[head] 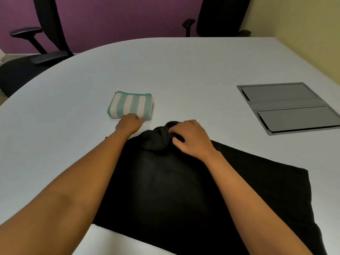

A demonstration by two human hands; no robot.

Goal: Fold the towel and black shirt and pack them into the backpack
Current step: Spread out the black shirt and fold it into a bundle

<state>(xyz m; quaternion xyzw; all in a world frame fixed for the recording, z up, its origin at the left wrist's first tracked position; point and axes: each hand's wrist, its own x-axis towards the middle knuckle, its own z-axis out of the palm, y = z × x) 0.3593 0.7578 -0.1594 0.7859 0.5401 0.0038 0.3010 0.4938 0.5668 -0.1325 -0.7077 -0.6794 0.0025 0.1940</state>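
A green-and-white striped towel [131, 105], folded into a small rectangle, lies on the white table [184, 70]. My left hand [128, 124] rests at its near edge with curled fingers touching the towel; whether it grips the towel is unclear. A black shirt [174, 184] is spread in front of me, its far end bunched into a lump. My right hand [191, 138] is closed on that bunched black fabric. No backpack is in view.
A grey metal cable hatch [288, 107] with two flaps is set into the table at the right. Two black office chairs [42, 43] [219, 17] stand behind the table's curved far edge, before a purple wall.
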